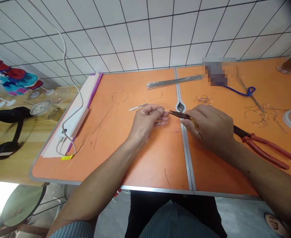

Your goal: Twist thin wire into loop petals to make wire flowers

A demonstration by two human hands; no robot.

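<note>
Head view: left hand (146, 121) pinching thin wire loop (169, 131), light, springy, best held near bend; right hand (208, 128) closed round small pliers (180, 115).

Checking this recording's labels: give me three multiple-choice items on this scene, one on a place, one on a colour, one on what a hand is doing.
1. Where do the red-handled pliers lie?
A) On the orange tabletop, right of the right hand
B) On the wooden surface left of the table
C) On the floor

2. What colour is the looped cord near the wire scraps?
A) Red
B) Blue
C) White

3. What is the right hand doing?
A) Lying open and empty
B) Gripping the red handles
C) Holding long-nosed pliers at the thin wire

Answers:
1 A: they lie on the orange top beside that hand.
2 B: the loop shows blue.
3 C: their dark tips reach the wire that the left hand pinches.
</note>
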